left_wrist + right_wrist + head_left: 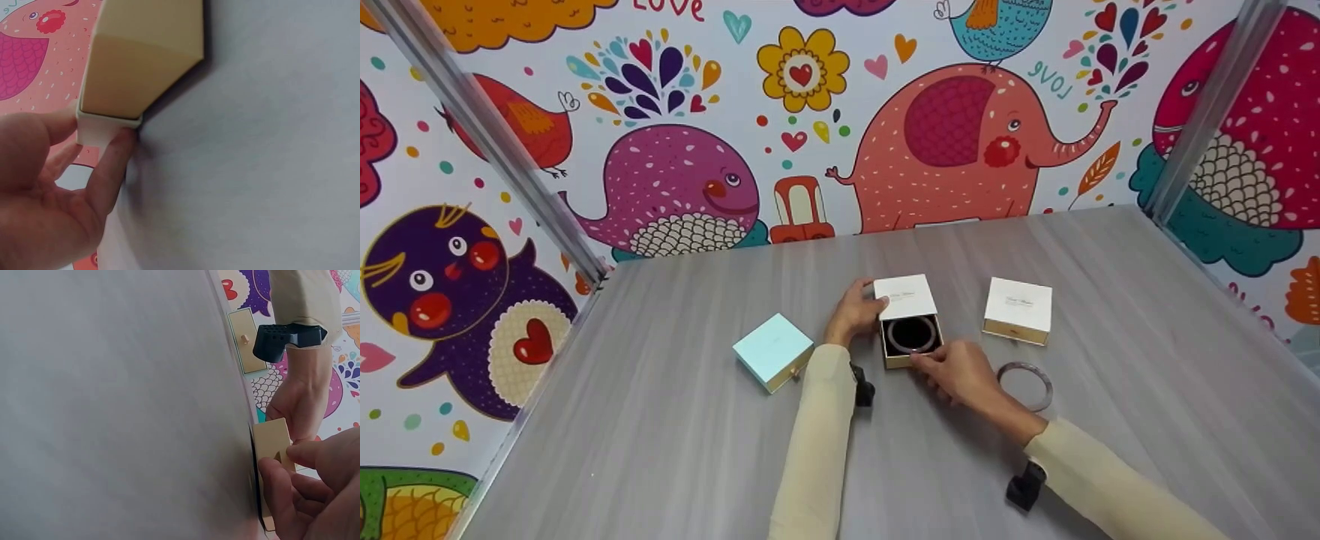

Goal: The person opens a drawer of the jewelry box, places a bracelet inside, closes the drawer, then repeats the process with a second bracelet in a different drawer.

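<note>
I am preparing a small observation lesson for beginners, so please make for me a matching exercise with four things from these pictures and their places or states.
Things
1. light blue box
2. white box held by left hand and right hand
3. other white box
4. loose bangle

Places or states
A. drawer partly out, dark bangle inside
B. flat on the table, near the right wrist
C. closed, the leftmost box
D. closed, the rightmost box

Right pairs
1-C, 2-A, 3-D, 4-B
</note>
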`<state>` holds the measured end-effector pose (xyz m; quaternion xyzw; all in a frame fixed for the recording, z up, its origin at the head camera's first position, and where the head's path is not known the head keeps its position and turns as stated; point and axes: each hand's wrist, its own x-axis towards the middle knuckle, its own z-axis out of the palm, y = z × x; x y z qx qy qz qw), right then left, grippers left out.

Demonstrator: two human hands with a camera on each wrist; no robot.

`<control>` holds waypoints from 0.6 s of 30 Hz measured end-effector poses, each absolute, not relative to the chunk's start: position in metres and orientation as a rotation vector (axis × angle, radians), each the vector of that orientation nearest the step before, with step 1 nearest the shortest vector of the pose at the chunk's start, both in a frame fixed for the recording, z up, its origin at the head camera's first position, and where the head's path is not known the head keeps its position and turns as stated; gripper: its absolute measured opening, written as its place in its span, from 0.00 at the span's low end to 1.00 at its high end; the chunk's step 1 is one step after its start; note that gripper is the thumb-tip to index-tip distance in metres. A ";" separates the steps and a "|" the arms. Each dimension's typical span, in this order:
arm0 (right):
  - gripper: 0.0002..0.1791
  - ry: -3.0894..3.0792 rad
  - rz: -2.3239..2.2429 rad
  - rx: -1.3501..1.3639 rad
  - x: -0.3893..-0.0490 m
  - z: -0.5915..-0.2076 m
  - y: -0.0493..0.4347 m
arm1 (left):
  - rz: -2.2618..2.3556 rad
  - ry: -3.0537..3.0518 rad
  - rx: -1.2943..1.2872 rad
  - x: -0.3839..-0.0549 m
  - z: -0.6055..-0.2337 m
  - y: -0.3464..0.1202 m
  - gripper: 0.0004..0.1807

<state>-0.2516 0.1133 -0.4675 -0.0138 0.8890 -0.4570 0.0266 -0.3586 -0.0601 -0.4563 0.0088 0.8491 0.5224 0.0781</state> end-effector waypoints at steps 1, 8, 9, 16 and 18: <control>0.21 2.735 -1.418 -0.046 -0.252 -0.468 0.113 | 1.564 2.545 0.029 -0.359 -0.456 -0.060 0.29; 0.20 2.601 -1.455 -0.038 -0.253 -0.471 0.110 | 1.575 2.546 0.029 -0.360 -0.458 -0.060 0.29; 0.19 2.568 -1.467 -0.024 -0.254 -0.472 0.110 | 1.572 2.548 0.026 -0.360 -0.458 -0.060 0.29; 0.14 2.361 -1.572 0.090 -0.255 -0.472 0.107 | 1.550 2.557 0.013 -0.361 -0.458 -0.060 0.29; 0.14 2.337 -1.585 0.104 -0.256 -0.472 0.106 | 1.551 2.555 0.011 -0.361 -0.457 -0.060 0.29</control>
